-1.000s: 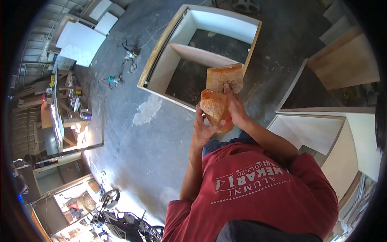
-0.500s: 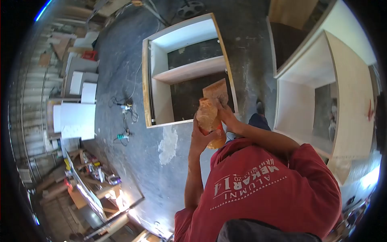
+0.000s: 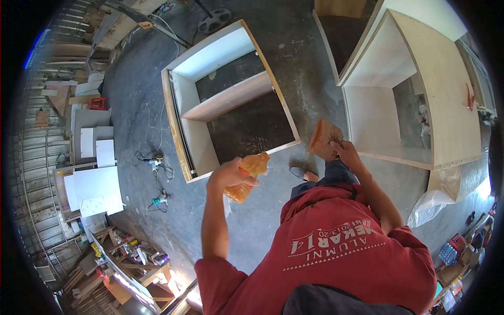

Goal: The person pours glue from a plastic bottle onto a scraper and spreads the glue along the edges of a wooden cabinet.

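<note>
My left hand (image 3: 227,176) is wrapped round a cut-off plastic bottle (image 3: 239,192), orange and yellowish, with a crusted upper part. It is tilted near the front edge of an open cabinet frame (image 3: 240,156). Off to the right, my right hand (image 3: 347,154) grips the edge of a flat brown piece (image 3: 324,139), squarish with a worn surface; its material I cannot make out. That piece is above the floor, between the cabinet frame and a larger pale cabinet. The two hands are well apart.
The large pale cabinet (image 3: 452,89) stands at the right. Power tools with cords (image 3: 156,161) lie on the concrete floor (image 3: 252,220) at the left, before stacked white panels (image 3: 94,190). A cluttered workbench (image 3: 118,283) is at lower left. My sandalled foot (image 3: 304,174) shows below the cabinet frame.
My hands have separated: the left moved left with the bottle, the right moved right with the brown piece, which was beside the bottle. The view has shifted.
</note>
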A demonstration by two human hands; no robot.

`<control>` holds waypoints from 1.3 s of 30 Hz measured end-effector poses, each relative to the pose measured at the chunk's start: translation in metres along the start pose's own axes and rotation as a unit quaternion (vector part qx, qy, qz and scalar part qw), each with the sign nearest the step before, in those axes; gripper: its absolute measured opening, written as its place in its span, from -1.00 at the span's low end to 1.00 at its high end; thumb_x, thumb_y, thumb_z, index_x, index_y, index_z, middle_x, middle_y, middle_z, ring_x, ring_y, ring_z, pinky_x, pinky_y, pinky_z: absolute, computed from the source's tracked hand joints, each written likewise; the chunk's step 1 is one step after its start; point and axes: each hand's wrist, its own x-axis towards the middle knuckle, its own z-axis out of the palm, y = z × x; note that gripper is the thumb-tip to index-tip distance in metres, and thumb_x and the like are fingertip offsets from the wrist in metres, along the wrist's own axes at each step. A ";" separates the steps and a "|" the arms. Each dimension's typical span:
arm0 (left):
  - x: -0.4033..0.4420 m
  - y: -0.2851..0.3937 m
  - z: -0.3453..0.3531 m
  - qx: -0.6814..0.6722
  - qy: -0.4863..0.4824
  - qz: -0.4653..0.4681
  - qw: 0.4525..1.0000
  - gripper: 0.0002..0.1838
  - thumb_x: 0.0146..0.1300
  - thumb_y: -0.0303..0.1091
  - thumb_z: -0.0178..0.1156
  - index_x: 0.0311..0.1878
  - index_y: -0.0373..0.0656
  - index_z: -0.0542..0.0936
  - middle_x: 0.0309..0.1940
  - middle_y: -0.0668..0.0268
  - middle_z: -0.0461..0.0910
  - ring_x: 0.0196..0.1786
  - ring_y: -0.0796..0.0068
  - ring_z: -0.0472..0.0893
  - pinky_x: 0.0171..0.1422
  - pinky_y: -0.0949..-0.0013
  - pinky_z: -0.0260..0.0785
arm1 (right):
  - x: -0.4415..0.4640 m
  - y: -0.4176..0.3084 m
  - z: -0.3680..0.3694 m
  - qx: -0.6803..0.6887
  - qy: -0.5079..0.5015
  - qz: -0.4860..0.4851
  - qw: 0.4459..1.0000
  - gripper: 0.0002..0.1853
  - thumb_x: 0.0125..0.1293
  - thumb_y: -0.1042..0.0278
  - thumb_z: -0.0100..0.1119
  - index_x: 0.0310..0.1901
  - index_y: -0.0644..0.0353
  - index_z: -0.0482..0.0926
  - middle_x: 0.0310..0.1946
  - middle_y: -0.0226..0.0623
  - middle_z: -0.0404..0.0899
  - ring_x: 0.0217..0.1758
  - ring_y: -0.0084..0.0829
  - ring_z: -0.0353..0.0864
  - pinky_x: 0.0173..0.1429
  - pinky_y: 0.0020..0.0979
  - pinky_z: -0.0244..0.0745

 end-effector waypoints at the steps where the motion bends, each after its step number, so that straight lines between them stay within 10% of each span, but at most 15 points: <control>1: -0.009 0.010 -0.015 0.031 -0.007 -0.012 0.999 0.10 -0.22 0.28 0.73 0.33 -0.25 0.58 0.07 0.07 0.80 0.12 0.14 0.79 0.22 0.17 0.58 | -0.007 -0.010 -0.001 0.127 0.004 0.026 0.992 -0.60 0.60 0.05 0.28 -0.04 0.34 0.74 -0.31 -0.35 0.77 -0.29 -0.45 0.78 -0.14 -0.34 0.69; 19: -0.186 0.143 -0.097 0.022 -0.013 -0.149 0.988 -0.15 -0.18 0.12 0.73 0.15 -0.17 0.68 -0.07 0.17 0.81 -0.01 0.19 0.80 0.14 0.19 0.59 | 0.014 -0.181 0.018 0.288 -0.462 -0.042 0.837 -0.50 0.49 0.23 0.40 0.37 0.23 0.61 0.15 -0.41 0.73 0.21 -0.53 0.64 0.36 -0.32 0.49; 32: -0.246 0.211 -0.075 0.048 -0.013 -0.301 0.952 -0.14 -0.29 0.00 0.78 0.14 -0.14 0.69 -0.04 0.06 0.79 0.10 0.00 0.78 0.18 0.02 0.61 | -0.016 -0.171 0.024 0.214 -0.572 0.077 0.788 -0.49 0.42 0.30 0.46 0.35 0.23 0.62 0.17 -0.32 0.73 0.22 -0.46 0.67 0.39 -0.26 0.51; 39: -0.271 0.225 -0.075 0.068 0.006 -0.326 0.943 -0.10 -0.37 -0.11 0.77 0.18 -0.12 0.67 -0.01 0.14 0.78 0.10 0.08 0.77 0.19 0.10 0.59 | -0.057 -0.169 0.014 0.232 -0.532 -0.041 0.813 -0.63 0.54 0.37 0.36 0.29 0.31 0.65 0.10 -0.39 0.73 0.14 -0.58 0.64 0.27 -0.40 0.56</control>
